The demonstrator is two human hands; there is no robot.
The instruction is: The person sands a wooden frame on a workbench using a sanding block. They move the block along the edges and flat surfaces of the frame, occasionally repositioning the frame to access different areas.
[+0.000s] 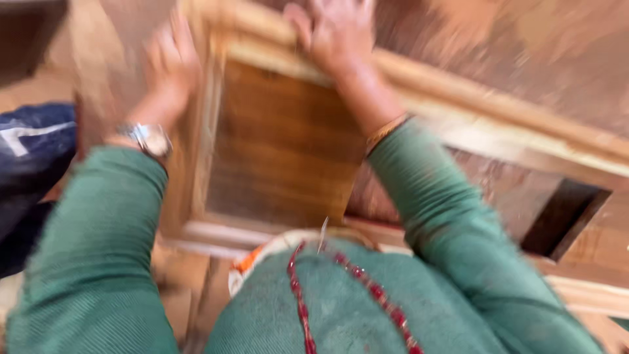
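Head view shows us both arms in green sleeves reaching forward and away from the body, over a wooden frame [419,85] with a darker wood panel [282,151] set into it. Everything is heavily blurred, so fine detail escapes us.

Our left hand [171,65] lies at the frame's left upright, near its far left corner. The wrist is straight, with a metal wristwatch [149,137] on it, and the fingers point away from us. They look stretched out flat rather than curled, but we cannot tell whether they press on the wood or grip its edge.

Our right hand [337,33] rests on the far rail of the frame, near the top edge of the picture. The forearm runs diagonally up from the lower right, with a thin bangle [386,131] at the wrist. Its fingers are spread and laid over the rail; whether they wrap behind it is hidden.

The panel sits between our two forearms, inside the pale frame. To the right, a dark rectangular opening [563,219] shows in the same woodwork. A red beaded necklace [367,288] hangs on the chest at the bottom. At the left edge we see dark blue fabric [33,157].
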